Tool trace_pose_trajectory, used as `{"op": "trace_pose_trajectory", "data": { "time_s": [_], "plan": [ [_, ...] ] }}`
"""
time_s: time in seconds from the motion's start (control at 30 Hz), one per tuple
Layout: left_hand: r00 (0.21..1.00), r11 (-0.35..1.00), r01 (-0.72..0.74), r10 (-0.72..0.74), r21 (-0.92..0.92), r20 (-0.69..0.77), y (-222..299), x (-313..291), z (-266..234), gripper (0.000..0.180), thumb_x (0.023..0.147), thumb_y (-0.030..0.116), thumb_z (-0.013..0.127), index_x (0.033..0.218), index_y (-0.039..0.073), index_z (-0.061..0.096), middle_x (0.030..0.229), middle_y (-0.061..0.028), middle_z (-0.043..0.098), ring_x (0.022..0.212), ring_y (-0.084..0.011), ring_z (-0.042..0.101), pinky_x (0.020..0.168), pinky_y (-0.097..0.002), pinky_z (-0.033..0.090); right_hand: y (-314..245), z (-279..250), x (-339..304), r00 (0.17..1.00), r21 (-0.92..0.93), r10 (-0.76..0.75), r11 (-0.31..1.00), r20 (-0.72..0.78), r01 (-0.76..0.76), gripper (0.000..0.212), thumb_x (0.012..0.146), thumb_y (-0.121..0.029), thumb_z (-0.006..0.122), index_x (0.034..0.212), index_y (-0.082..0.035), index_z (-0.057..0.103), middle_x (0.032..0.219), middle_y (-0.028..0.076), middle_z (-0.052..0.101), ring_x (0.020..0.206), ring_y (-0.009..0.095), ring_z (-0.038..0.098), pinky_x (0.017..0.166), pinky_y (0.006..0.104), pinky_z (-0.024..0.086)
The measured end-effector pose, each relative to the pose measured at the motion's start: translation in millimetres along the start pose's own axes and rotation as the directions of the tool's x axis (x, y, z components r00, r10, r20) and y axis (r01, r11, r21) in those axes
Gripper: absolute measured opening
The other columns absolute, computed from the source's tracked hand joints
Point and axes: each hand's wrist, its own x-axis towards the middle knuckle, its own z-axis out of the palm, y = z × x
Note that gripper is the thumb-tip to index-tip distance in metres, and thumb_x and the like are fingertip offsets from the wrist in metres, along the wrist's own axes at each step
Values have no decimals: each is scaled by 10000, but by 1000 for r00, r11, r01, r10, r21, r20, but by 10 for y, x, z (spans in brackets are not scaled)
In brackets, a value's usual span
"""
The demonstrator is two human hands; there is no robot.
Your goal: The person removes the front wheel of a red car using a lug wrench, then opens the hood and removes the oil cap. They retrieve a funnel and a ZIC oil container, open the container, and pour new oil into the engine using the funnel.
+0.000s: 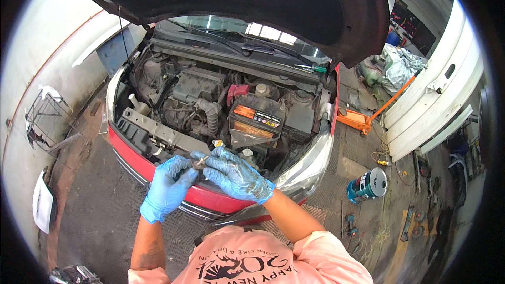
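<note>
Both my hands wear blue gloves, the right one smeared with dark grease. They meet over the front edge of a red car's open engine bay. My left hand is closed, its fingertips pinching a small dark metal part. My right hand is closed on the same part from the other side. What kind of part it is, I cannot make out; the fingers cover much of it. Beyond the hands lie the battery with its orange label, a ribbed air hose and a red terminal cover.
The raised bonnet hangs over the bay. A green-handled screwdriver lies below the windscreen. On the floor to the right stand an orange floor jack and a teal bucket. A cordless drill and other tools lie nearby.
</note>
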Motion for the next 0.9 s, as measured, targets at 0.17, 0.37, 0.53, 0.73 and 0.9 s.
{"op": "trace_pose_trajectory", "data": {
  "time_s": [0.17, 0.37, 0.53, 0.73, 0.9],
  "plan": [
    [990, 976, 133, -138, -175, -18, 9, 68, 122, 170, 930, 137, 674, 987, -22, 657, 820, 1, 622, 753, -85, 527, 685, -270, 466, 119, 63, -74, 978, 165, 207, 965, 3, -205, 368, 902, -207, 697, 1231, -45, 658, 1120, 127, 623, 1044, 298, 585, 934, 394, 466],
    [995, 928, 4, 34, 373, -94, 7, 230, 314, 197, 939, 173, 641, 890, -16, 674, 792, -131, 626, 693, -222, 597, 634, -343, 476, 163, -169, -52, 889, 177, 455, 872, 45, -456, 350, 887, -302, 736, 1134, -56, 702, 1009, 114, 683, 1003, 241, 637, 916, 357, 496],
    [993, 832, -88, 119, 548, -23, 176, 329, 460, 199, 934, 185, 630, 945, -4, 691, 807, -179, 610, 740, -372, 610, 678, -407, 491, 468, -246, -15, 754, 443, 615, 624, 232, -644, 380, 953, -375, 657, 963, 1, 712, 748, 72, 682, 685, 116, 636, 652, 299, 517],
    [998, 805, -64, 52, 590, 38, 147, 507, 673, 188, 912, 164, 644, 968, -10, 691, 859, -184, 612, 781, -396, 607, 678, -432, 482, 777, -470, -143, 899, 345, 385, 832, 207, -436, 209, 853, -189, 736, 1002, -50, 689, 963, 87, 698, 909, 234, 668, 849, 350, 522],
    [998, 776, -51, 57, 628, 11, 133, 713, 931, 160, 903, 137, 641, 941, -13, 686, 832, -199, 614, 786, -406, 609, 687, -436, 485, 1082, -820, -314, 924, 554, 347, 743, 161, -375, 249, 875, -212, 727, 1080, -75, 694, 1004, 122, 657, 997, 269, 643, 923, 364, 494]
  ]
}}
